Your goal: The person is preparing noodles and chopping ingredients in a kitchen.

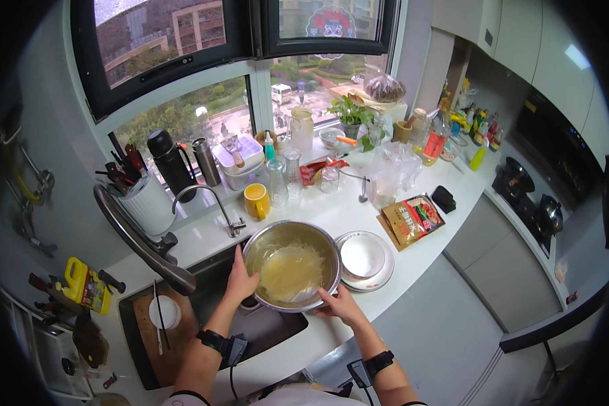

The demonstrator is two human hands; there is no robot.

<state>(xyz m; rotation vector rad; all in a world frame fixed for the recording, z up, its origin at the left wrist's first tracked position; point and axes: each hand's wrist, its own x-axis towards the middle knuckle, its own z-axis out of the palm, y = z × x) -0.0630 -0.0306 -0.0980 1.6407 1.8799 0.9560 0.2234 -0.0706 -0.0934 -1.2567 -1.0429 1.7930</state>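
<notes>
A wide stainless steel bowl [330, 228] is held between my two hands, over the right end of the dark sink [264, 330] and the counter edge. Inside it lie pale, thin noodle-like strands [292, 274] in what looks like liquid. My left hand [240, 280] grips the bowl's left rim, thumb over the inside. On the lower right rim is my right hand [337, 304], its thumb on top and fingers mostly hidden beneath. Just right of the bowl, a white bowl [363, 256] sits on white plates [383, 276].
In the sink's left part, a small white bowl [164, 312] and chopsticks [158, 325] rest on a brown board [144, 317]. A dark faucet [147, 254] arches over the sink. Behind stand a yellow mug [257, 201] and glasses [277, 182]. Food packets [411, 221] lie farther right.
</notes>
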